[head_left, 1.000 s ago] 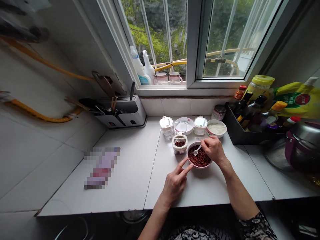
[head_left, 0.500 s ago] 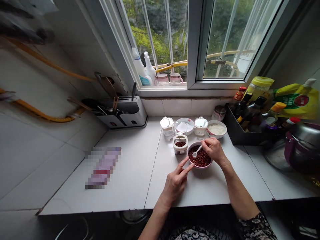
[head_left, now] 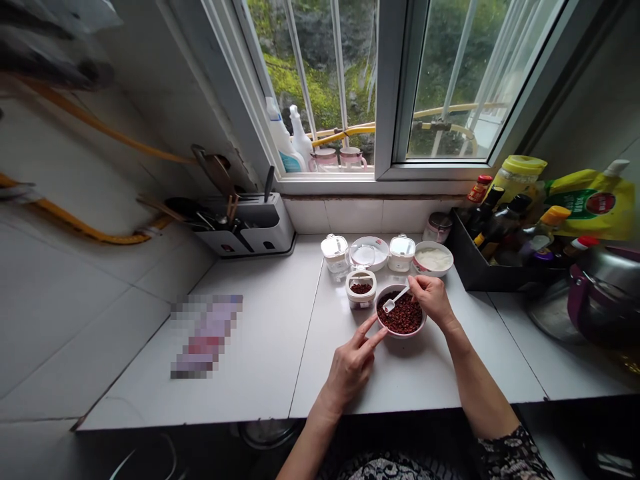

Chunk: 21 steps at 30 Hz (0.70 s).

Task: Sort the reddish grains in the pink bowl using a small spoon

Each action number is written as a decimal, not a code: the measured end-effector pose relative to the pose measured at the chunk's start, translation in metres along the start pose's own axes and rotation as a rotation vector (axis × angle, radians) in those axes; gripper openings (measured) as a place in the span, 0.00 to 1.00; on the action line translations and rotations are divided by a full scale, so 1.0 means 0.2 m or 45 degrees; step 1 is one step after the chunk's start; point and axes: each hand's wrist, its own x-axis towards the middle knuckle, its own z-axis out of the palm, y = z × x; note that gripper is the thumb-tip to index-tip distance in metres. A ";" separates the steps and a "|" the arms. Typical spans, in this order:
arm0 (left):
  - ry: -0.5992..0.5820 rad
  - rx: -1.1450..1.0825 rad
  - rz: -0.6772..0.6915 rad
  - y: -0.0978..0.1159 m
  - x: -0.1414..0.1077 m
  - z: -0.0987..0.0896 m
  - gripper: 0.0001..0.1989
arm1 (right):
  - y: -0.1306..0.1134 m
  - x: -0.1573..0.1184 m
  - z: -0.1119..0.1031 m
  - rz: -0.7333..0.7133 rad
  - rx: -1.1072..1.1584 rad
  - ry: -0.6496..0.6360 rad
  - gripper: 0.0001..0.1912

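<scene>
Holding white spoon (head_left: 397, 297) clamped in right fingers (head_left: 417, 285); touching bowl (head_left: 401, 335) with left fingers (head_left: 367, 327) apart. Liable to spill dark-red granules (head_left: 406, 320) if tilting spoon sharply.

1. I see a black sleeve (head_left: 517, 453) with pale, lacy motifs on the right arm (head_left: 483, 387).
2. The arm is bare below it.
3. A similarly patterned top (head_left: 385, 467) shows dimly on my monitor.
4. The left grip (head_left: 351, 369) and right grip (head_left: 431, 300) are bare.

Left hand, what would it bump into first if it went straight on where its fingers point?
Most likely the bowl of dark red grains; two fingertips of the left hand appear to touch its near left side.
</scene>
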 end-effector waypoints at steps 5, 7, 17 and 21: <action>-0.010 0.001 0.002 0.00 0.00 0.00 0.33 | 0.01 0.01 0.01 0.127 0.080 0.056 0.28; -0.005 -0.003 0.003 0.00 0.00 0.00 0.32 | 0.02 0.01 0.01 0.155 0.117 0.078 0.29; 0.017 -0.046 0.011 0.00 0.00 0.01 0.33 | -0.11 0.02 0.11 -0.051 0.124 0.185 0.27; 0.018 -0.031 -0.003 0.00 0.01 0.01 0.33 | -0.17 0.00 0.17 -0.552 -0.229 0.209 0.21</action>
